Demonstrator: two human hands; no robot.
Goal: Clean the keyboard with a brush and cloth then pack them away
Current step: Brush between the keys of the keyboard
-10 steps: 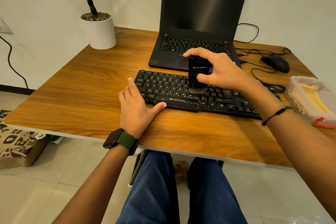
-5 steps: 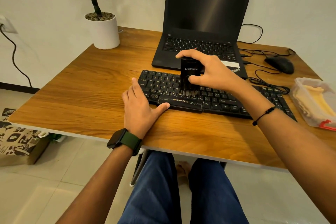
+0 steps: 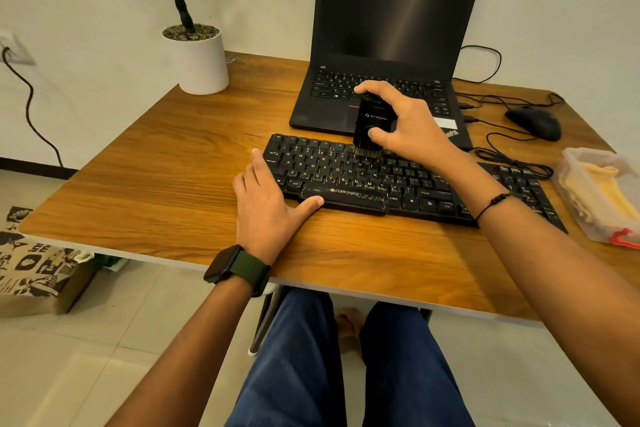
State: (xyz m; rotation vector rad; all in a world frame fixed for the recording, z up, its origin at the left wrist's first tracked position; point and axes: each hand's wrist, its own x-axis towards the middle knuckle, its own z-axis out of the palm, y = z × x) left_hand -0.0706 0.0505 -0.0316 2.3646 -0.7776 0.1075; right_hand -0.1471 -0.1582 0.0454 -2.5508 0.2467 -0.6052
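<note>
While the brush [image 3: 371,125] is stood upright on the upper letter rows of the keyboard [image 3: 363,177], its short bristles are pressed down among the keys. It is a small black block, judged light and rigid in the body, with only the bristle tip yielding; the smooth casing could slip, so it is best taken high on the sides, as is done now. It is pinched by the right hand [image 3: 405,125], thumb on the near face and fingers curled over the top and far side. The keyboard, judged light and liable to slide, is steadied at its left end by the left hand [image 3: 266,201], whose fingers lie straight and together, thumb spread against the front edge. It lies on the desk [image 3: 156,166] before a laptop [image 3: 391,38]. A yellow cloth [image 3: 602,191], soft and limp by its look, is seen in a clear container [image 3: 588,218] at the right edge.
</note>
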